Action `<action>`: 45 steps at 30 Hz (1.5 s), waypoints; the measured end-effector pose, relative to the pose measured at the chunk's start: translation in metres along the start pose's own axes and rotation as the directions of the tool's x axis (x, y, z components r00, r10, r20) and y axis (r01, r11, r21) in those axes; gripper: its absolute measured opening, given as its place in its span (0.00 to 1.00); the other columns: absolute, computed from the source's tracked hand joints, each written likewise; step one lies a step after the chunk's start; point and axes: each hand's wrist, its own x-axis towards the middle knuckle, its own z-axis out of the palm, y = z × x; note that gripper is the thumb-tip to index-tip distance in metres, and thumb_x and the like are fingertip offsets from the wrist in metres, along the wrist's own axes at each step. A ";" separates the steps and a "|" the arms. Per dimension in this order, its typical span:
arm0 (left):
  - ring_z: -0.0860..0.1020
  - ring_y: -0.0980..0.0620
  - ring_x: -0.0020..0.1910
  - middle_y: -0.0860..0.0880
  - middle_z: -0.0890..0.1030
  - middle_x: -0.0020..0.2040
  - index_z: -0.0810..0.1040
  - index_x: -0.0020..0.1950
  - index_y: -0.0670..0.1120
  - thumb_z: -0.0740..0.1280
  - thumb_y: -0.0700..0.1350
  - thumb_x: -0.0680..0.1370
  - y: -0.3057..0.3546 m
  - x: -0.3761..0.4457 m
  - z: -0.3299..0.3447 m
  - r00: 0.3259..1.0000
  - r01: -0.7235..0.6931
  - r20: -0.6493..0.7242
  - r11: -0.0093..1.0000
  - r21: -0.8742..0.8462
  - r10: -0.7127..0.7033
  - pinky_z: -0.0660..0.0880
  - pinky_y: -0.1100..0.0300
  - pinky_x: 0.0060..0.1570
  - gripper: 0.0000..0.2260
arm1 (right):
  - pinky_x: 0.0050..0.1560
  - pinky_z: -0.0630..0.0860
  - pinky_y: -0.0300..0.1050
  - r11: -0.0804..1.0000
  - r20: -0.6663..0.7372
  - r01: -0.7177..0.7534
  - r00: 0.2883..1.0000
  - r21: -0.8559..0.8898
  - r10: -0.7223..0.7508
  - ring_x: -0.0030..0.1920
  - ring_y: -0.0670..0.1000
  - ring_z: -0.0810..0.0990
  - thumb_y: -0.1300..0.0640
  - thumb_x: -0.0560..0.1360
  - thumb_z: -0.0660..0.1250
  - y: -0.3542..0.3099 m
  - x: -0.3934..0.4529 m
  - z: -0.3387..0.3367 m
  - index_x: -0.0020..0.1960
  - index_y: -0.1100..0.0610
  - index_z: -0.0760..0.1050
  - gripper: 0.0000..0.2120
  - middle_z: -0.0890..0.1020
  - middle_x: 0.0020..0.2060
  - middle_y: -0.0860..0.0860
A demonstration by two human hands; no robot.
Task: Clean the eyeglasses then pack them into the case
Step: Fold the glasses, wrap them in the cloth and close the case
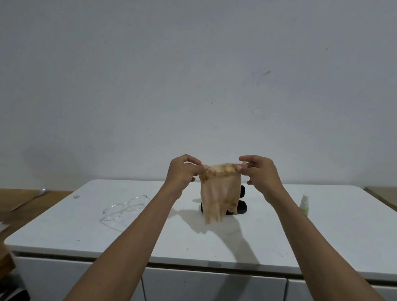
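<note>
Above the white cabinet (71, 240), the held cloth (220, 196) half hides the black case (243, 206).

Thin peach-tan cleaning cloth (220, 196): pale peach, with darker brown mottled print along its top edge and lower corners. Clear-framed eyeglasses (125, 207): transparent, colourless. Glossy hard eyeglass case (241, 206): black. Small spray bottle (304, 204): white top, light green body. Smooth flat counter (327, 239): white, white cabinet fronts below. Wall: plain pale grey-white.
</note>
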 end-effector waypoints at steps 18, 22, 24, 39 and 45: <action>0.77 0.53 0.37 0.47 0.85 0.39 0.87 0.46 0.41 0.76 0.39 0.73 -0.034 -0.011 -0.029 0.906 -0.055 0.413 0.943 0.327 -0.090 0.76 0.58 0.39 0.04 | 0.37 0.74 0.42 0.956 0.331 -0.120 0.920 -0.269 0.209 0.38 0.48 0.77 0.64 0.73 0.72 0.026 -0.017 -0.015 0.35 0.52 0.83 0.11 0.83 0.39 0.52; 0.78 0.52 0.39 0.43 0.87 0.42 0.89 0.46 0.46 0.77 0.41 0.72 -0.066 -0.032 -0.025 0.783 -0.113 0.561 0.825 0.554 -0.270 0.76 0.58 0.39 0.04 | 0.37 0.79 0.41 0.788 0.506 -0.122 0.705 -0.604 0.497 0.42 0.48 0.79 0.66 0.74 0.71 0.046 -0.037 -0.007 0.40 0.55 0.84 0.08 0.83 0.38 0.50; 0.77 0.52 0.38 0.42 0.87 0.44 0.89 0.46 0.46 0.77 0.41 0.72 -0.075 -0.043 -0.019 0.762 -0.120 0.566 0.790 0.602 -0.315 0.76 0.59 0.40 0.05 | 0.38 0.80 0.42 0.738 0.507 -0.117 0.656 -0.664 0.560 0.41 0.48 0.79 0.66 0.74 0.72 0.052 -0.046 -0.002 0.39 0.52 0.84 0.11 0.82 0.36 0.49; 0.78 0.56 0.36 0.47 0.88 0.41 0.88 0.41 0.43 0.75 0.56 0.75 -0.091 -0.045 -0.007 0.929 0.001 0.293 0.791 0.611 -0.227 0.75 0.61 0.41 0.16 | 0.35 0.78 0.42 0.737 0.217 -0.211 0.872 -0.642 0.439 0.36 0.49 0.78 0.61 0.76 0.71 0.073 -0.035 0.003 0.46 0.57 0.86 0.05 0.85 0.37 0.50; 0.85 0.48 0.42 0.46 0.87 0.40 0.88 0.40 0.44 0.75 0.46 0.73 -0.114 -0.022 0.008 0.988 0.089 0.030 0.712 0.697 -0.153 0.83 0.52 0.47 0.06 | 0.49 0.81 0.47 0.724 0.010 -0.243 0.945 -0.646 0.326 0.48 0.56 0.84 0.60 0.75 0.71 0.101 -0.023 0.017 0.51 0.53 0.87 0.08 0.86 0.48 0.54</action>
